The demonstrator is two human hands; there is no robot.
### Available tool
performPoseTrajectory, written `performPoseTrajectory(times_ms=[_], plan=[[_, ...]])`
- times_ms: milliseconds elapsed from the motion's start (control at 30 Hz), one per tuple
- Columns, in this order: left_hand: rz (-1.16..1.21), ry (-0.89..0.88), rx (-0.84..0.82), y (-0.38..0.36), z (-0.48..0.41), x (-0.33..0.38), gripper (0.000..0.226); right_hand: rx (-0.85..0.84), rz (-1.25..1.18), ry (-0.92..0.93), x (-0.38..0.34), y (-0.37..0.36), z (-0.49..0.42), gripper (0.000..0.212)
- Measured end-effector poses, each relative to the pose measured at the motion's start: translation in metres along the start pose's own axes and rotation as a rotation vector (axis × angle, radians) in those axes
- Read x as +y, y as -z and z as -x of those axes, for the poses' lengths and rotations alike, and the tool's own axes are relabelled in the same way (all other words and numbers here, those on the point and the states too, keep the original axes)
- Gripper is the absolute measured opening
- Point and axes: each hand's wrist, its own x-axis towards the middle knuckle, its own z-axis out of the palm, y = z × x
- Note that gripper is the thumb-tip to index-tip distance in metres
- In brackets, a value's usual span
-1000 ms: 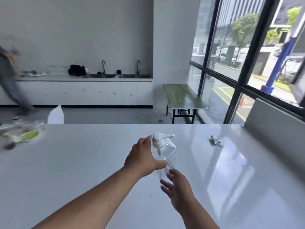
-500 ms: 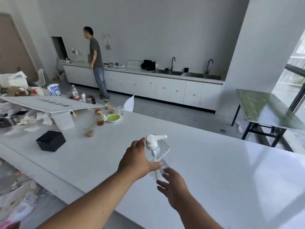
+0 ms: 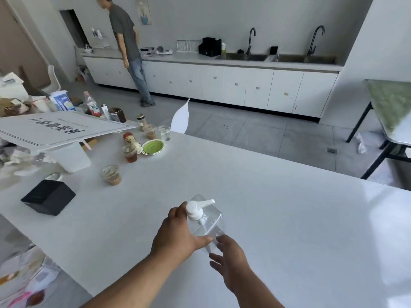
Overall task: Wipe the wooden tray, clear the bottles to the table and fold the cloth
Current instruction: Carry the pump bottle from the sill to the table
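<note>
Two hands: both at one clear pump bottle (image 3: 205, 221) over the white table (image 3: 289, 218).
Left hand (image 3: 178, 235): fingers and thumb clamped round the bottle's side, just below the white pump head.
Right hand (image 3: 231, 255): fingers spread apart, held loosely near the bottle's base; contact unclear.
Changed: the view has swung left from the windows to the cluttered table end, cups and a green saucer (image 3: 153, 147) now showing; the grip is unchanged.
Meaning: probably still carrying this bottle to a spot on the table; tray and cloth are out of sight.

Green saucer (image 3: 153, 146), drink cups, blk box (image 3: 47, 197), sign board (image 3: 60, 129)
</note>
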Motion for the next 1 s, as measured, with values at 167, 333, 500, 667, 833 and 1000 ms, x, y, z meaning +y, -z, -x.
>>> performPoseTrajectory(times_ms=[167,333,500,667,833,1000], plan=[[-0.011,0.034,-0.120,-0.034,-0.044,-0.002,0.114,0.070,0.002,-0.075,-0.003,0.008,-0.047,0.015],[-0.034,0.010,-0.246,-0.052,-0.062,-0.010,0.131,0.120,-0.045,-0.112,0.004,0.013,-0.063,0.021],[0.022,-0.051,-0.417,-0.024,-0.071,-0.016,0.152,0.210,0.018,-0.016,-0.016,0.017,-0.035,0.014],[0.058,-0.316,-0.264,0.047,-0.083,-0.007,0.112,0.586,0.512,0.363,-0.052,0.029,0.046,0.056],[0.014,-0.698,-0.214,0.072,-0.067,0.052,0.076,0.945,0.895,0.568,-0.042,0.036,0.170,0.077],[-0.022,-0.956,-0.367,0.055,0.013,0.114,0.069,1.230,1.044,0.530,0.010,0.055,0.285,0.076]])
